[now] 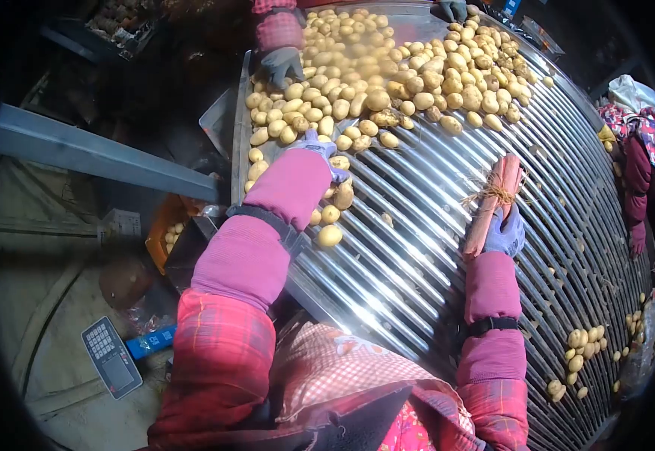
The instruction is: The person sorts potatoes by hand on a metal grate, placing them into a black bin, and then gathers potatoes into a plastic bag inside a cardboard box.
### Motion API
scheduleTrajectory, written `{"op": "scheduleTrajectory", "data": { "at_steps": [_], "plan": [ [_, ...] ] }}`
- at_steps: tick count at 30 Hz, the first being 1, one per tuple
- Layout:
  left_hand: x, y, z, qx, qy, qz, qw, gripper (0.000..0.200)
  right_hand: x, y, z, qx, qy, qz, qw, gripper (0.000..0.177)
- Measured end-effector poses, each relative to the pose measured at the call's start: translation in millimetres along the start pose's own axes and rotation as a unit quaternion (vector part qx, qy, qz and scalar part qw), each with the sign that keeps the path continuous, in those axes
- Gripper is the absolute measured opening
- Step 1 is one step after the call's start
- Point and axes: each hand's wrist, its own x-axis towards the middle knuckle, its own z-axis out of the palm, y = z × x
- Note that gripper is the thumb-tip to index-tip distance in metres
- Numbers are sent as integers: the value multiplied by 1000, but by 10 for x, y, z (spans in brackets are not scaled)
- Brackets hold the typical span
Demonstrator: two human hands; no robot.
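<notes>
My left hand (321, 155), in a light purple glove, reaches over the near left edge of the potato heap (327, 90). Its fingers are spread and touch potatoes, with a few loose ones (330, 224) lying just below the wrist. Wrapped in the same kind of glove, my right hand (505, 234) grips the lower end of a long reddish-pink bundle (502, 180). Straw-coloured string is tied round the bundle's middle, and loose ends stick out. The bundle is over the metal bars of the sorting table (395, 203).
A co-worker's grey-gloved hand (282, 66) rests by the heap's far left. Another person (638, 150) stands at the right edge. Small potato groups (584, 346) lie at the lower right. A grey beam (102, 150) and a scale (111, 357) are on the left.
</notes>
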Motion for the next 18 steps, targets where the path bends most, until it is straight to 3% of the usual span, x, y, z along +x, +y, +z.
{"op": "scheduleTrajectory", "data": {
  "at_steps": [1, 4, 6, 8, 9, 10, 12, 13, 14, 16, 18],
  "plan": [
    [-18, -13, -18, 26, -6, 39, 999, 52, 3, -5, -16, 5, -9, 5, 1000, 51],
    [12, -174, 79, 69, 16, 34, 997, 59, 26, -132, -105, 12, -32, 20, 999, 51],
    [-19, -258, 71, 36, -5, 18, 999, 63, 28, 43, 36, -8, -3, 1, 1000, 52],
    [-130, -317, 103, -56, 46, 4, 997, 68, 48, 101, 86, -13, -6, -7, 1000, 51],
    [-304, -208, -10, -224, 51, -29, 973, 62, 60, 17, 8, -23, -29, 17, 999, 50],
    [-295, -300, -71, -367, -29, 12, 930, 52, 46, 4, 5, -20, -35, 7, 999, 50],
    [-774, -273, -220, -621, -6, -15, 784, 44, 56, 65, 18, 44, -61, 36, 996, 54],
    [-924, -361, -180, -649, 36, 26, 760, 46, 86, 138, 67, 42, -50, 33, 997, 54],
    [-1102, -483, -218, -629, 67, 10, 775, 53, 93, 202, 124, 40, -39, 30, 998, 55],
    [-1503, -726, -310, -688, 88, -4, 720, 61, 68, 160, 109, 60, -5, 2, 998, 51],
    [-1891, -1100, -274, -786, 94, -38, 609, 66, 113, 155, 61, 76, -43, 12, 996, 53]
  ]
}}
